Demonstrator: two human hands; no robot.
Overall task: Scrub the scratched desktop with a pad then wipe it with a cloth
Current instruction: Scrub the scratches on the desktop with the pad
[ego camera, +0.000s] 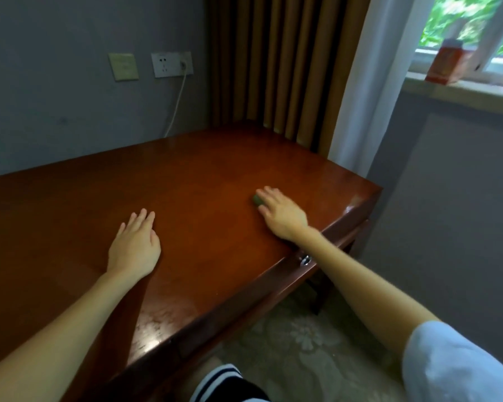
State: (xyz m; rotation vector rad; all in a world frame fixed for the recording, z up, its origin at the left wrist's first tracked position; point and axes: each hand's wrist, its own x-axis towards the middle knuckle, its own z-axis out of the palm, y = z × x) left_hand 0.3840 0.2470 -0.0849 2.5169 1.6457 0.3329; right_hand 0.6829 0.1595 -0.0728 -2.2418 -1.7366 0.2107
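The right hand lies palm down over a green pad, fingers arched across it and thumb against its side, grasping it and pressing it to the counter; only a small end of the pad shows between forefinger and thumb, near the counter's right edge; the left hand rests released and flat on the wood, fingers straight and together, well apart from the pad; the counter is glossy reddish-brown, with a metal lock on its front below the right wrist; behind, a white cable hangs from a wall socket; brown curtains hang at the far corner; an orange carton stands on the windowsill.
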